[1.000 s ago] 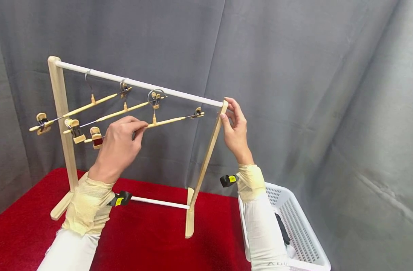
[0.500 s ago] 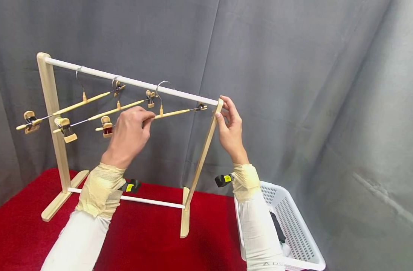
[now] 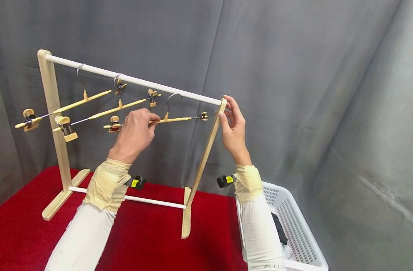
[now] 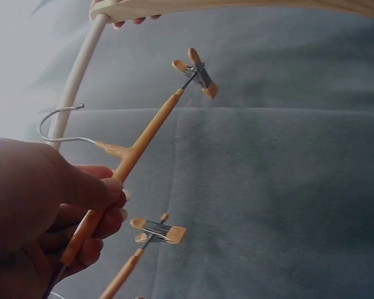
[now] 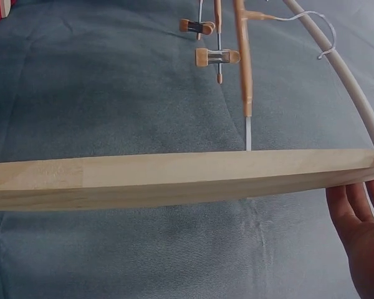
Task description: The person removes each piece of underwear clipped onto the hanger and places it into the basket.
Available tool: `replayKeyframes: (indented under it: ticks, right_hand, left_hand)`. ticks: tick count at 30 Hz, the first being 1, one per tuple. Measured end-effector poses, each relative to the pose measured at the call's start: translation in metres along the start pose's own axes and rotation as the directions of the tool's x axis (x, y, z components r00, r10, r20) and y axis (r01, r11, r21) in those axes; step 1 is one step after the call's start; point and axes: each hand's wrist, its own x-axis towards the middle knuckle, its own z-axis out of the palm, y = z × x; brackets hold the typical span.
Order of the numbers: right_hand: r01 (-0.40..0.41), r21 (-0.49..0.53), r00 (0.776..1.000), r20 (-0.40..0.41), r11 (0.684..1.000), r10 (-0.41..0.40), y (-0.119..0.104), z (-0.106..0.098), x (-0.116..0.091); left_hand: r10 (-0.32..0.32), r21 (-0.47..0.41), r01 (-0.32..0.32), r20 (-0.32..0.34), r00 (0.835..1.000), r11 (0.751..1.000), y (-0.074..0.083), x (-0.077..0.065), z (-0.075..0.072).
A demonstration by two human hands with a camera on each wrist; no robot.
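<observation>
My left hand (image 3: pixel 136 130) pinches the wooden bar of a clip hanger (image 3: pixel 176 120) between thumb and fingers, left of its hook stem. Its metal hook (image 4: pixel 68 128) is at the white rail (image 3: pixel 142 82); whether it bears on the rail I cannot tell. At the rack's right end, my right hand (image 3: pixel 235 131) grips the top of the wooden post (image 3: pixel 206 154), with the thumb on the near side. Two more clip hangers, a middle one (image 3: pixel 104 113) and a left one (image 3: pixel 69 106), hang from the rail by their hooks.
The rack's left post (image 3: pixel 54 113) and lower white bar (image 3: pixel 155 202) stand on a red cloth (image 3: pixel 152 233). A white perforated basket (image 3: pixel 299 222) with dark and white cloth inside sits at the right, partly behind my right forearm. A grey curtain (image 3: pixel 294 75) hangs behind.
My left hand has moved right along the rail with the held hanger, whose hook rose and then came lower. My right hand stays on the post; the head view has shifted slightly.
</observation>
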Motion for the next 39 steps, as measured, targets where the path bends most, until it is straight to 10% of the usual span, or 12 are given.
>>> replayKeyframes:
  ticks: [13, 39]
  right_hand:
    - [0.022, -0.008, 1.000, -0.015, 1.000, -0.023, -0.001, -0.001, 0.001]
    - [0.033, 0.035, 0.999, -0.025, 0.999, -0.032, 0.011, 0.001, -0.002]
  left_hand:
    - [0.068, -0.015, -0.070, -0.096, 0.993, 0.997, 0.002, 0.003, -0.001]
    - [0.039, 0.016, -0.038, -0.041, 0.998, 0.999, -0.005, 0.009, 0.016]
